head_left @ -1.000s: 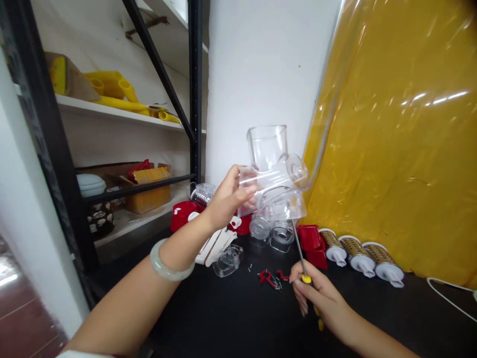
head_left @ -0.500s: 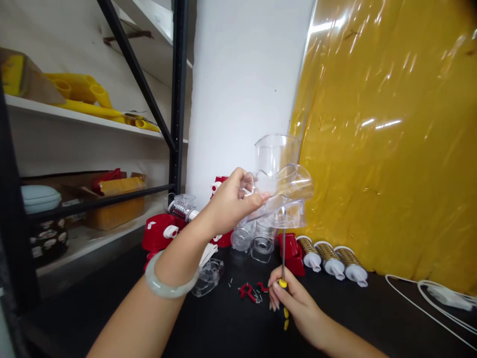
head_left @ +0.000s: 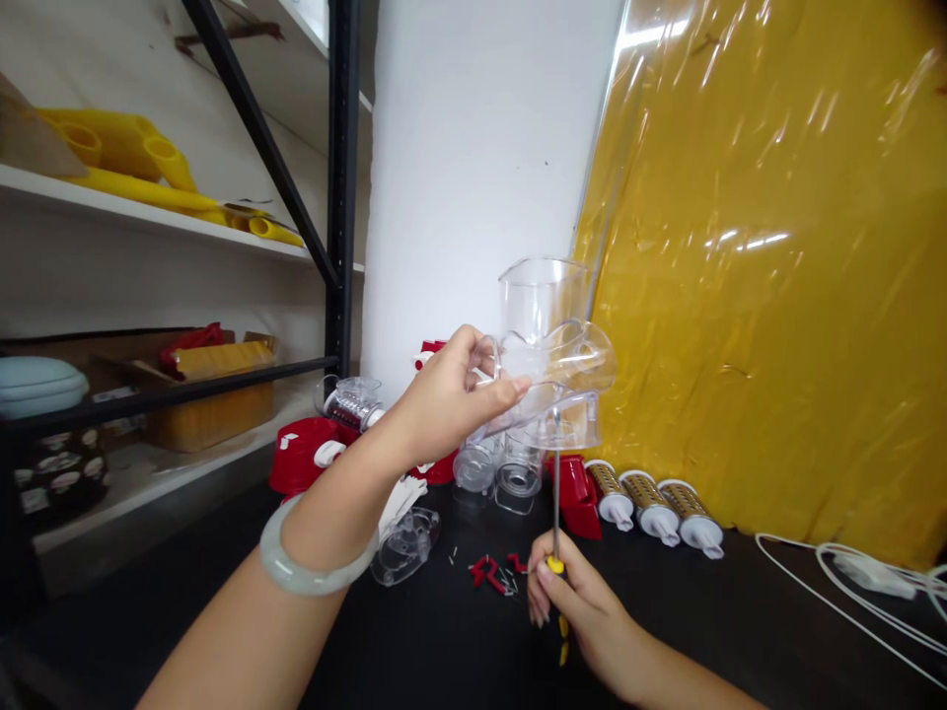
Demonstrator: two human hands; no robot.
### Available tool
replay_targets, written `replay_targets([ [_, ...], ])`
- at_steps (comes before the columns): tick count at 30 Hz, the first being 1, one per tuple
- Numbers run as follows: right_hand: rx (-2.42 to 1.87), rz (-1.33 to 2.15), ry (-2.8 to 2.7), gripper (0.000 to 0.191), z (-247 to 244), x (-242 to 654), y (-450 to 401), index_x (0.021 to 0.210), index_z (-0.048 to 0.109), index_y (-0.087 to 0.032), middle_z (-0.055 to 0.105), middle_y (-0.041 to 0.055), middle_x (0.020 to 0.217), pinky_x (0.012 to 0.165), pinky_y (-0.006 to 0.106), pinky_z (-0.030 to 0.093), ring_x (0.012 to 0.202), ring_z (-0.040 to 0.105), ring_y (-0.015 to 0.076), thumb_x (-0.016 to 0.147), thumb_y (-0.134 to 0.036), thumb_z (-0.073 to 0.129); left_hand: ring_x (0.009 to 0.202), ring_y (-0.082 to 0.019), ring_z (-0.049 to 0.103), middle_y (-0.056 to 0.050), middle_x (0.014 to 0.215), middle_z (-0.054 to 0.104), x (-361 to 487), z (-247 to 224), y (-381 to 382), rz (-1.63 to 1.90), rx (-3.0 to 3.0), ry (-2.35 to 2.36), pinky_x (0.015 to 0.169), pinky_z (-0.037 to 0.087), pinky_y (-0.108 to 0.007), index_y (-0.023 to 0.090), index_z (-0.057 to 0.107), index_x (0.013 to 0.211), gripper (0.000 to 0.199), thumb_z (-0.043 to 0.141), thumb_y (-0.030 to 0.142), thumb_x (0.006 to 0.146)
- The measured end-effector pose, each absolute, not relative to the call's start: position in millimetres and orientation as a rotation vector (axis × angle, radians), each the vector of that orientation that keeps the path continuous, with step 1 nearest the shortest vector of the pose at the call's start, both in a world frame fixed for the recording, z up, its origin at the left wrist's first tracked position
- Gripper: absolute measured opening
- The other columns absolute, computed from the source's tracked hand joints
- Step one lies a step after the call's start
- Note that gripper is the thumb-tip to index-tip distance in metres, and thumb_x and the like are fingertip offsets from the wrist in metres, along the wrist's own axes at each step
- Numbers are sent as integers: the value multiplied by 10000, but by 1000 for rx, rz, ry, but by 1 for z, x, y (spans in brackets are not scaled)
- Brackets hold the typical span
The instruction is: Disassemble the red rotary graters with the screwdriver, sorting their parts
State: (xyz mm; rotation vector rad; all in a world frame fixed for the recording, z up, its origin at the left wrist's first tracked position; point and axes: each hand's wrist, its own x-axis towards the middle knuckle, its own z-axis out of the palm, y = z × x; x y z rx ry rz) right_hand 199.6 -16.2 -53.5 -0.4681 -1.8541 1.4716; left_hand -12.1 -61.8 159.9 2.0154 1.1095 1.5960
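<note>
My left hand (head_left: 451,399) grips a clear plastic housing (head_left: 547,365) by its left side and holds it up above the black table. Below it, my right hand (head_left: 573,597) is closed round the yellow handle of a screwdriver (head_left: 557,503). The shaft points straight up, its upper end inside the lower part of the housing; the tip's exact contact is hard to make out. Small red parts (head_left: 488,574) and several loose screws lie left of my right hand. A flat clear part (head_left: 405,547) rests near my left forearm.
Three drum graters (head_left: 651,508) lie at the right, beside red parts (head_left: 575,493). Further left are red housings (head_left: 307,454) and more clear parts (head_left: 518,478). White cable (head_left: 836,602) lies far right; a shelf rack (head_left: 340,197) stands left.
The whole view has shifted slightly, so most things appear a little further left. Both hands keep their holds, with the screwdriver still upright under the housing.
</note>
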Motion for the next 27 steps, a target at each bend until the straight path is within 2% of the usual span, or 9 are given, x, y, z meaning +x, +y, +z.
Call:
replay_targets([
  [5, -455, 1463, -1862, 511, -53, 200, -17, 959, 382, -150, 443, -11, 737, 688, 206, 414, 680, 456, 78, 1001, -648, 483, 753, -144, 516, -87, 1065, 517, -10, 162, -64, 1574, 1962, 1086, 581, 540, -305, 197, 434, 970, 550, 697, 599, 703],
  [10, -461, 1442, -1878, 489, -55, 201, -14, 959, 402, -142, 451, -4, 752, 692, 205, 414, 692, 459, 79, 1013, -621, 483, 780, -150, 513, -95, 1058, 529, -9, 163, -65, 1606, 1990, 1124, 619, 544, -302, 190, 450, 970, 537, 696, 590, 708],
  [16, -454, 1464, -1865, 480, -52, 201, -15, 964, 401, -145, 453, -4, 754, 687, 202, 413, 689, 455, 78, 1011, -614, 492, 788, -159, 522, -84, 1046, 510, -11, 162, -65, 1567, 1955, 1103, 587, 557, -298, 200, 436, 989, 552, 703, 598, 713],
  [27, -326, 1575, -1824, 485, -48, 200, -17, 960, 387, -146, 433, -15, 714, 643, 178, 396, 643, 443, 64, 985, -604, 545, 712, -142, 540, -61, 963, 571, -14, 163, -66, 1544, 2046, 1056, 595, 518, -295, 213, 418, 951, 477, 672, 565, 754],
])
